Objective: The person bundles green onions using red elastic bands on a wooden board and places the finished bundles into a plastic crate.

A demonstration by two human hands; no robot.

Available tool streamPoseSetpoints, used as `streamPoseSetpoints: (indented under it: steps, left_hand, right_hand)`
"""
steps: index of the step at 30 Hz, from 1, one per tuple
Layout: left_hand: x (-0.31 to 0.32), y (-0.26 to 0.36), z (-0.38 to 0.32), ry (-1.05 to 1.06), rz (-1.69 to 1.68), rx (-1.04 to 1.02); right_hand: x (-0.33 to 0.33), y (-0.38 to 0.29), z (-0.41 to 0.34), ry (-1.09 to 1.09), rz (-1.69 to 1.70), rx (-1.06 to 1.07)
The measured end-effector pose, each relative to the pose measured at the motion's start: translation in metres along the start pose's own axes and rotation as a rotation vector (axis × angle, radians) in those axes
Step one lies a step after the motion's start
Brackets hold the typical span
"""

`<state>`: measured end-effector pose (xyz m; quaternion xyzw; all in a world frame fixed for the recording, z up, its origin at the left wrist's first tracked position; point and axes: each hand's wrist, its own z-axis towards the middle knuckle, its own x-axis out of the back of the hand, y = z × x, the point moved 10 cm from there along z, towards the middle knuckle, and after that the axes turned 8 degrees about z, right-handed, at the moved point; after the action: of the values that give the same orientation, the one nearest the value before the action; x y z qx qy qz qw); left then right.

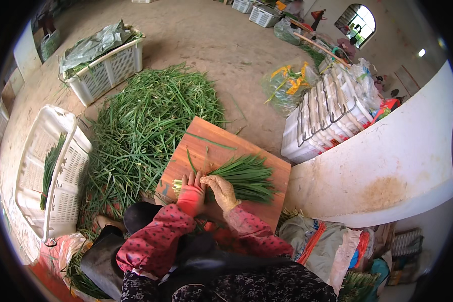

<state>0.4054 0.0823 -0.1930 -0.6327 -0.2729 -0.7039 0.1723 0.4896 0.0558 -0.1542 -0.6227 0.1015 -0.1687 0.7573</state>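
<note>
A bundle of green garlic chives (245,177) lies across a reddish wooden board (234,139), pale stalk ends to the left and leaves fanned to the right. My left hand (191,191), in a red covering that leaves the fingers showing, presses over the bundle near the stalk ends. Close beside it, my right hand (222,190), in a worn beige glove, rests across the leaves with its fingertips by the left fingers. Whether those fingertips pinch anything is hidden. Loose leaves (211,140) lie on the board's far part.
A large heap of loose leaves (154,113) spreads left of the board. A white plastic crate (66,181) at left holds a tied bunch (53,170); another crate (109,68) stands beyond. At right are stacked crates (324,109), a white wall (370,181) and sacks (313,238).
</note>
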Motion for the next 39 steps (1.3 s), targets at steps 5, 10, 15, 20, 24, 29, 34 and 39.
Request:
streamPoseSetpoints:
  steps: [5,10,15,20,24,29,34,39]
  left_hand:
    - [-0.043,-0.001,0.004,-0.053,0.26,0.026]
    - [-0.042,-0.013,0.012,-0.064,0.272,0.074]
    - [-0.037,0.012,0.034,-0.097,0.302,-0.02]
    - [-0.005,-0.021,0.016,0.064,0.19,-0.044]
    - [0.054,-0.071,-0.006,-0.069,0.013,0.129]
    - [0.082,-0.159,-0.086,0.307,-0.751,0.475]
    - [0.08,-0.163,-0.164,0.416,-1.406,0.668]
    - [0.067,-0.143,-0.198,0.533,-1.616,0.803]
  right_hand:
    - [-0.017,0.033,0.004,0.119,0.47,-0.29]
    - [-0.032,0.031,-0.002,0.202,0.519,-0.464]
    - [-0.008,0.064,-0.108,0.237,0.343,-0.361]
    - [-0.025,-0.006,-0.059,-0.327,-0.429,-0.001]
    - [-0.009,-0.017,-0.023,-0.467,-1.222,0.229]
    - [-0.001,0.048,0.013,-0.656,-1.434,0.08]
    - [-0.006,0.043,0.032,-0.73,-0.971,-0.06]
    - [-0.024,0.041,0.014,-0.788,-0.242,-0.624]
